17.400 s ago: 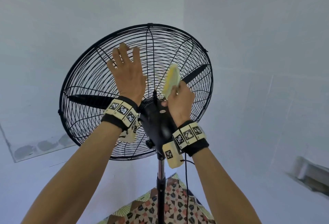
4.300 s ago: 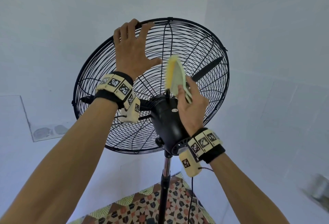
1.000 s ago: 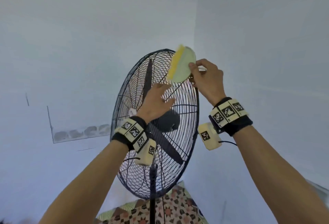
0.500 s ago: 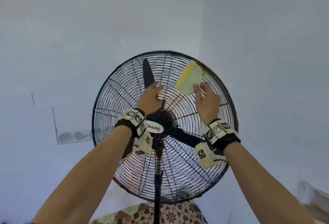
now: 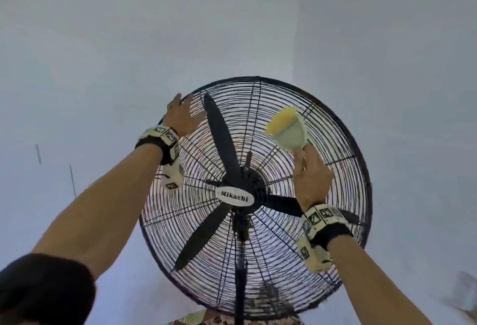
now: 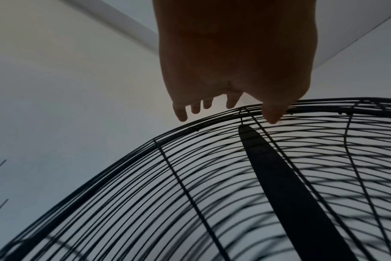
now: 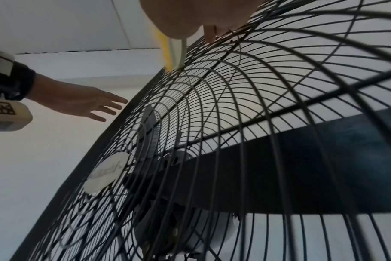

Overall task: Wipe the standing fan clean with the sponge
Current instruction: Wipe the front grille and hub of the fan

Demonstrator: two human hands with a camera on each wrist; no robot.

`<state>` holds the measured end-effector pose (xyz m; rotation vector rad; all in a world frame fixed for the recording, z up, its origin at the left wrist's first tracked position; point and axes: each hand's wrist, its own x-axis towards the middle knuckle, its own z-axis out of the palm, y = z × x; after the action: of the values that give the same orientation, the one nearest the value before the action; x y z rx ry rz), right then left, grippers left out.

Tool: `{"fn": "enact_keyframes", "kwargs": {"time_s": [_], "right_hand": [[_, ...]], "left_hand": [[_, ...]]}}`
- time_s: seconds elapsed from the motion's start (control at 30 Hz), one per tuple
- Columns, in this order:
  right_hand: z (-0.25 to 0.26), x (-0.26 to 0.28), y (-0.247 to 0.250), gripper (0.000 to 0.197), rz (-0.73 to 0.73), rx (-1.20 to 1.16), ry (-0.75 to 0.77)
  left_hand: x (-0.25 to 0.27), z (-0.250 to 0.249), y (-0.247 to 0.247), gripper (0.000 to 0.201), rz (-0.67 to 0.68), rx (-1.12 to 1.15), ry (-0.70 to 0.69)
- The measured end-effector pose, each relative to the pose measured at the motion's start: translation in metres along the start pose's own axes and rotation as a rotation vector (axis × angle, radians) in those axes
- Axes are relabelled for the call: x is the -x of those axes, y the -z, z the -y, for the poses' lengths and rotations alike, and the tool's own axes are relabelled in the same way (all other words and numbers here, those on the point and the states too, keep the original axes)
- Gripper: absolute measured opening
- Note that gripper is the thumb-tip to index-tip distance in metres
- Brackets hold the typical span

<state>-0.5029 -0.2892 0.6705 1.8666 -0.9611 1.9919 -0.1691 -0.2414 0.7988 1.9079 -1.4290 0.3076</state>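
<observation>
A black standing fan (image 5: 335, 169) faces me, its wire cage carrying a white "Mikachi" badge (image 5: 235, 197) at the hub. My right hand (image 5: 302, 151) pinches a yellow and pale green sponge (image 5: 286, 131) by its lower corner against the upper right of the front grille. In the right wrist view the sponge (image 7: 174, 53) stands edge-on against the wires. My left hand (image 5: 184, 102) reaches the upper left rim with straight fingers. In the left wrist view its thumb (image 6: 272, 114) touches the rim wire (image 6: 190, 127) and the other fingers hang past it. Three dark blades (image 5: 222, 138) stand still inside the cage.
The fan's pole (image 5: 240, 286) runs down to a patterned mat (image 5: 196, 318) on the floor. White walls meet in a corner behind the fan. A blurred object (image 5: 464, 291) lies low at the right edge.
The fan head has swung from edge-on to facing me. My left hand has moved from the hub up to the upper left rim. The sponge stays on the upper right grille.
</observation>
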Motion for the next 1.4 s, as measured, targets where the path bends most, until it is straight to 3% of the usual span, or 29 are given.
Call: {"fn": "enact_keyframes", "kwargs": {"time_s": [0.1, 0.2, 0.27, 0.37, 0.53, 0.73, 0.9, 1.07, 1.17, 1.23, 1.3, 1.4], "right_hand": [[-0.009, -0.007, -0.002, 0.023, 0.009, -0.004, -0.043], [-0.023, -0.023, -0.002, 0.025, 0.040, 0.002, -0.068], [-0.025, -0.036, -0.002, 0.031, 0.055, 0.009, -0.084], [-0.023, -0.059, -0.002, 0.039, 0.094, -0.017, -0.143], [0.004, -0.104, -0.017, 0.028, 0.134, -0.079, -0.265], [0.068, -0.131, -0.040, 0.031, 0.215, 0.067, -0.161], [0.099, -0.141, -0.049, 0.024, 0.172, 0.014, -0.200], [0.111, -0.122, -0.060, 0.019, 0.197, -0.001, 0.005], [0.115, -0.114, -0.069, 0.047, 0.457, 0.167, 0.152], [0.123, -0.119, -0.069, 0.054, 0.587, 0.280, 0.183], [0.127, -0.137, -0.066, 0.044, 0.513, 0.270, 0.156], [0.123, -0.175, -0.065, 0.037, 0.271, 0.225, -0.001]], "left_hand": [[-0.026, 0.010, 0.012, 0.101, -0.008, -0.039, 0.026], [-0.043, 0.024, 0.017, 0.126, 0.088, 0.009, -0.023], [-0.049, 0.034, 0.017, 0.129, 0.154, 0.027, -0.060], [-0.058, 0.047, 0.013, 0.127, 0.079, -0.010, -0.071], [-0.024, 0.026, 0.024, 0.136, 0.053, -0.080, -0.038], [0.013, 0.002, 0.031, 0.129, -0.042, -0.168, 0.022], [0.024, -0.002, 0.033, 0.128, -0.052, -0.114, 0.016], [0.025, 0.002, 0.034, 0.124, -0.054, -0.057, 0.009], [0.020, -0.004, 0.039, 0.122, -0.036, -0.066, -0.023], [0.016, -0.006, 0.041, 0.122, 0.008, -0.075, -0.043], [0.013, -0.005, 0.041, 0.123, 0.029, -0.081, -0.065], [0.015, -0.004, 0.037, 0.126, 0.018, -0.109, -0.092]]}}
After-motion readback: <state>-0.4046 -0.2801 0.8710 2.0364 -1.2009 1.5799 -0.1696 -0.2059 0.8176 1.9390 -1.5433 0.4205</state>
